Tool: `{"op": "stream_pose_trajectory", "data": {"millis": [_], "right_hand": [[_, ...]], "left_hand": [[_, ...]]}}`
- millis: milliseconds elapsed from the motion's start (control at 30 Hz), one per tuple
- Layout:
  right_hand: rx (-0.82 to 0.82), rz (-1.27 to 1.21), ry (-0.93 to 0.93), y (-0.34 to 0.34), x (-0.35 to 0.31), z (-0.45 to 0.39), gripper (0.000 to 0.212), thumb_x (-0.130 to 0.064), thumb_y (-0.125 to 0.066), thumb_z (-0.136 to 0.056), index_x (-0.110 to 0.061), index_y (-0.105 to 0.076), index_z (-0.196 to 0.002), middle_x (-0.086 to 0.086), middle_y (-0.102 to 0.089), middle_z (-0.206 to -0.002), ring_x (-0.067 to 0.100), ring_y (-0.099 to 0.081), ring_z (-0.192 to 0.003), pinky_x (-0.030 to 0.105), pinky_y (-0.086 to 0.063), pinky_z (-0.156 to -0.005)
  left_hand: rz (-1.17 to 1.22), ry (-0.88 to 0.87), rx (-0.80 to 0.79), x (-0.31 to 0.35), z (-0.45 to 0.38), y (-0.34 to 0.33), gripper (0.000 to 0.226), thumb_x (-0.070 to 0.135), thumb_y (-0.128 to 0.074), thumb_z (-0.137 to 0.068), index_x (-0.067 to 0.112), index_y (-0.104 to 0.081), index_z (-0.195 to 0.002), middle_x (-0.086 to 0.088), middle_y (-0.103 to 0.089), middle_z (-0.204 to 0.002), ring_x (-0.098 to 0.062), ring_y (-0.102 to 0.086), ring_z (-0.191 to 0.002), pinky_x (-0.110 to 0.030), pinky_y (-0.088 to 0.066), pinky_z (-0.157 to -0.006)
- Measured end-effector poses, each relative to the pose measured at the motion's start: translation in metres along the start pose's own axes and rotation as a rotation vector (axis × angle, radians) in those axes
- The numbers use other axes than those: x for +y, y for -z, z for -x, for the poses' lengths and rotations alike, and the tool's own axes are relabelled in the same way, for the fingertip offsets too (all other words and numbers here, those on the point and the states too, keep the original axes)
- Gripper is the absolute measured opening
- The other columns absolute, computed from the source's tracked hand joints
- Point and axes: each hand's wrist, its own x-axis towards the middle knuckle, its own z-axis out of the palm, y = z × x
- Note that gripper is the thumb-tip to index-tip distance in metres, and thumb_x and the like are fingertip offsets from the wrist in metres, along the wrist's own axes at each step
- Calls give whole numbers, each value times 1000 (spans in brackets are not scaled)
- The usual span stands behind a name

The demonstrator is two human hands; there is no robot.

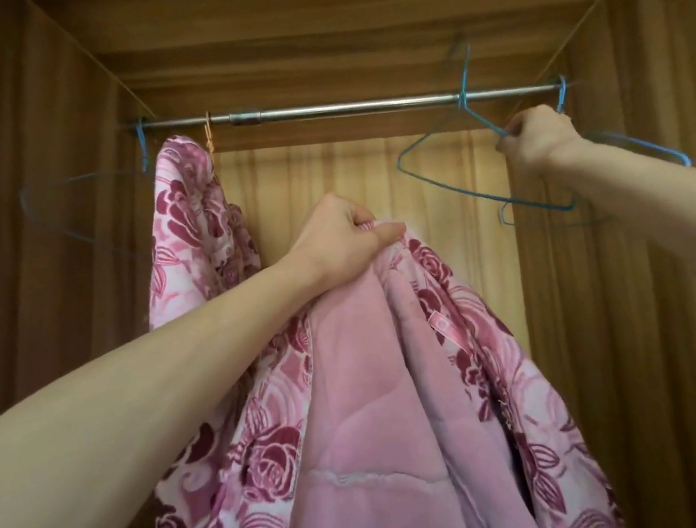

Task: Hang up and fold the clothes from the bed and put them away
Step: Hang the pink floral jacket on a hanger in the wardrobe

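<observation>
My left hand [340,238] grips the top of a pink quilted garment [372,417] with a dark rose print, holding it up inside the wardrobe. A second rose-print garment [193,223] hangs from an orange hanger [210,137] on the metal rail [315,110] at the left. My right hand [537,141] grips the shoulder of a blue wire hanger [461,192] whose hook sits over the rail at the right.
The wooden wardrobe [331,29] encloses everything, side walls close on both sides. Another blue wire hanger [75,212] hangs empty at the rail's far left, and one more blue hanger [643,148] hangs at the far right behind my right wrist.
</observation>
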Motion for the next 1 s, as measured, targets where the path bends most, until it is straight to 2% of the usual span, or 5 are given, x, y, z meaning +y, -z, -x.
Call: {"op": "stream_pose_trajectory", "data": {"millis": [200, 300, 567, 733, 1000], "right_hand": [[19, -628, -101, -42, 3, 59, 17, -28, -58, -102, -13, -63, -107, 10, -59, -86, 18, -55, -56, 34, -54, -60], [-67, -751, -198, -53, 10, 89, 40, -50, -70, -88, -11, -62, -81, 2, -56, -55, 15, -50, -39, 29, -51, -50], [-98, -301, -32, -49, 28, 146, 48, -35, -44, -100, -8, -60, -63, 0, -57, -53, 27, -62, -51, 31, -51, -54], [-170, -554, 113, -36, 36, 172, 40, -40, -49, -106, -20, -66, -75, -6, -43, -57, 12, -36, -48, 25, -31, -46], [-28, -1249, -43, 5, -2, 201, 38, -33, -54, -108, -23, -48, -72, -8, -29, -50, 5, -21, -39, 16, -15, -39]], "left_hand": [[-23, 13, 22, -17, 10, 10, 57, 37, -79, -93, -14, -65, -74, -4, -45, -68, -14, -42, -66, -41, -42, -60], [-25, -3, 46, -16, 16, 12, 57, 35, -80, -93, 0, -52, -57, -5, -32, -63, -17, -33, -62, -36, -31, -59], [-36, -16, 32, -12, 41, 19, 56, 35, -79, -94, -3, -56, -59, -1, -33, -65, -12, -30, -63, -32, -25, -58], [14, -34, -9, -18, 61, 35, 59, 39, -78, -95, -18, -67, -84, -3, -45, -76, -14, -38, -76, -31, -32, -66], [30, -8, -41, -35, 91, 61, 58, 39, -81, -92, -14, -67, -75, -2, -41, -70, -14, -36, -70, -31, -31, -63]]}}
